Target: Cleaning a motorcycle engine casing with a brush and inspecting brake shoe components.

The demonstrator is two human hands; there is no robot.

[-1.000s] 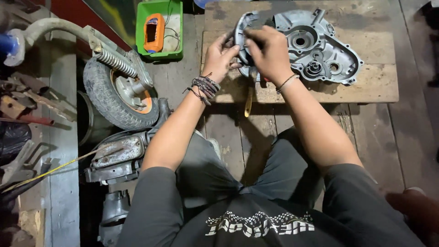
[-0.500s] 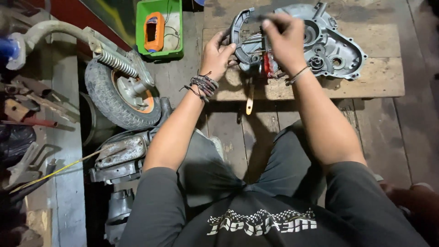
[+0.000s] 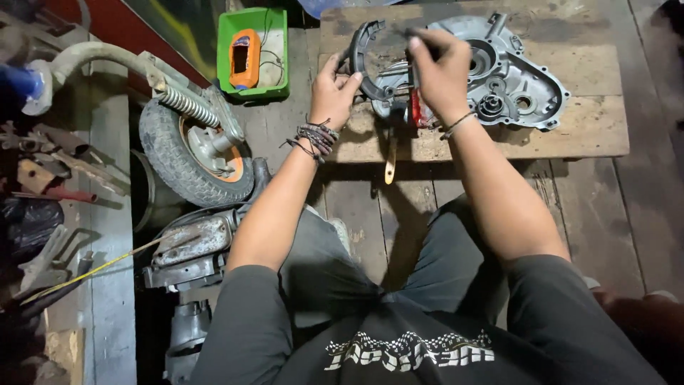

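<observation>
Left hand (image 3: 333, 87), seen from the head camera looking down, grips the lower edge of a curved dark brake shoe (image 3: 360, 57) and holds it up on edge over a low wooden bench (image 3: 598, 128). A bundle of dark cord bracelets (image 3: 313, 137) wraps that wrist. Just beside it, the right hand (image 3: 440, 75) is closed around a tool with a red handle (image 3: 415, 110), which hangs down under the palm; the fingers pinch something small and dark at the top, too blurred to name. A thin band circles the right wrist. Behind and to the right of the right hand, a grey metal engine cover (image 3: 520, 78) lies flat on the bench, its inner side up, showing round bores and bosses. A pale wooden stick (image 3: 390, 160) juts out over the front edge of the bench, between the two forearms. On the plank floor to the left lies a small wheel (image 3: 189, 153) with a black tyre and orange rim, joined to a coil spring and a bent pale tube. Beyond it sits a green tray (image 3: 274, 43) holding an orange meter (image 3: 244, 48). The person sits with knees in grey trousers spread below the bench.
</observation>
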